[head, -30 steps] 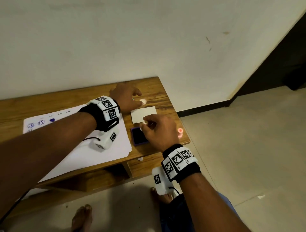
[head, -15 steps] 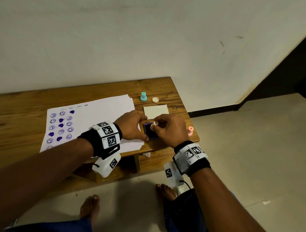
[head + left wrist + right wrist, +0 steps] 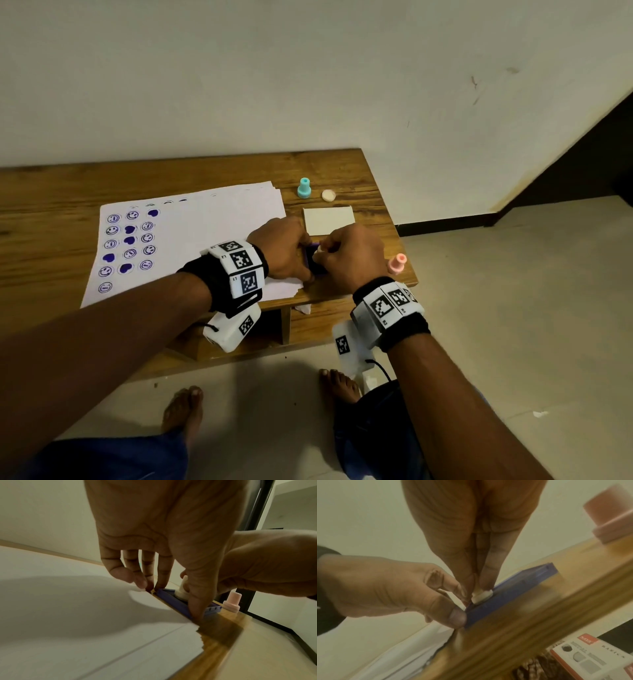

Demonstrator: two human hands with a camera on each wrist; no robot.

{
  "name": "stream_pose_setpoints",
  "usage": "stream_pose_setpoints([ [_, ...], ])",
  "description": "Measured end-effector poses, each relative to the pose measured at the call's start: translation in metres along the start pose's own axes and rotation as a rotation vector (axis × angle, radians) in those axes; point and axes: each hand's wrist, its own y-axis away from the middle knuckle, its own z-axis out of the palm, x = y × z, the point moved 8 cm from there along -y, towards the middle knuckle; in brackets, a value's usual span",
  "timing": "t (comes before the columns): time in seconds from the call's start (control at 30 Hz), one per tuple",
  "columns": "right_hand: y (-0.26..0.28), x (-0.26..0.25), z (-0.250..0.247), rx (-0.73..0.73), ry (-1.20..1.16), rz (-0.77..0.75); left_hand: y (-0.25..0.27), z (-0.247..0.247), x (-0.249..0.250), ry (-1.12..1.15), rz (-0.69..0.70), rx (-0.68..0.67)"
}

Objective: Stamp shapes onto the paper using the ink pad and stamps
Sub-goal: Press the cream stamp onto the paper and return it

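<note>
A stack of white paper (image 3: 205, 236) lies on the wooden table (image 3: 342, 164), with blue smileys and hearts stamped on its left part. At the paper's right edge sits the blue ink pad (image 3: 169, 597) (image 3: 513, 588), mostly hidden in the head view. My left hand (image 3: 301, 262) (image 3: 173, 601) pinches the pad, thumb at the near corner and fingers at the far one. A white stamp (image 3: 181, 592) (image 3: 482, 596) stands face down on the pad, its stem pinched by my right hand (image 3: 325, 253) (image 3: 478, 588).
A pink stamp (image 3: 397, 263) (image 3: 231, 601) stands near the table's right front corner. A teal stamp (image 3: 303, 187), a cream cap (image 3: 328, 195) and the pad's pale lid (image 3: 329, 220) lie behind the hands. A printed box (image 3: 594, 655) sits under the table.
My left hand has come back from the far side, where it left the cream cap, and now holds the ink pad. My right hand has brought the white stamp down onto the pad.
</note>
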Motion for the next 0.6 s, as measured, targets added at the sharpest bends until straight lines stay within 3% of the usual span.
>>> stream_pose_setpoints([
  [0.2, -0.001, 0.0, 0.0, 0.031, 0.053, 0.016, 0.01, -0.001, 0.01, -0.063, 0.008, -0.022],
  [0.33, 0.006, 0.001, 0.001, 0.035, 0.014, -0.004, 0.039, -0.01, 0.001, -0.01, -0.032, 0.061],
  [0.53, 0.02, -0.007, -0.033, 0.28, -0.285, -0.038, 0.124, -0.039, -0.087, 0.309, -0.262, 0.327],
  [0.6, 0.026, -0.013, -0.028, 0.255, -0.412, -0.04, 0.154, -0.039, -0.125, 0.423, -0.366, 0.425],
])
